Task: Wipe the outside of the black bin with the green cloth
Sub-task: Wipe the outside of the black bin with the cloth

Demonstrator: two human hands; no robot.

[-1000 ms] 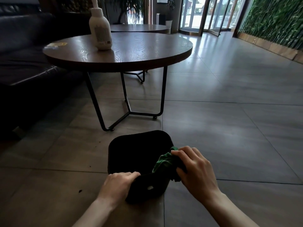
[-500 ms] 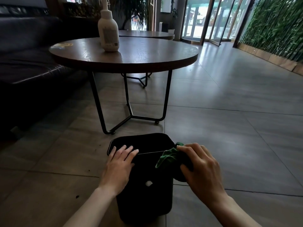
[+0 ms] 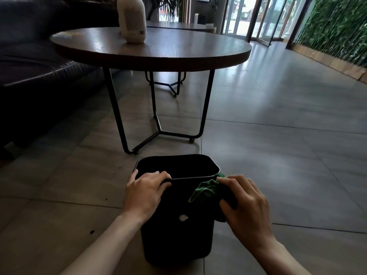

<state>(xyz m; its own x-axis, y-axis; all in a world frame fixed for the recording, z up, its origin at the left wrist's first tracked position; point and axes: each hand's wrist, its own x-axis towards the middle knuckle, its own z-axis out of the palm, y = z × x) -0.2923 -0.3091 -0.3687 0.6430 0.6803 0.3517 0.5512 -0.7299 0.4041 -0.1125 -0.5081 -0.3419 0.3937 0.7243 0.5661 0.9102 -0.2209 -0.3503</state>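
The black bin (image 3: pixel 176 237) stands upright on the tiled floor just in front of me, its open top facing up and a small pale spot on its near wall. My left hand (image 3: pixel 145 193) grips the bin's near rim at the left corner, fingers curled over the edge. My right hand (image 3: pixel 246 205) holds the bunched green cloth (image 3: pixel 206 190) against the upper right of the bin's near wall, just below the rim. Part of the cloth is hidden under my fingers.
A round wooden table (image 3: pixel 178 54) on thin black metal legs stands right behind the bin, with a white bottle (image 3: pixel 131 20) on it. A dark sofa (image 3: pixel 29 62) fills the left. Grey floor tiles stretch to the right toward glass doors and a green plant wall (image 3: pixel 335 26).
The bin has gone from tipped toward me to standing upright. My left hand moved from its side up to the near rim and closed over it. The right hand keeps the cloth near the right corner.
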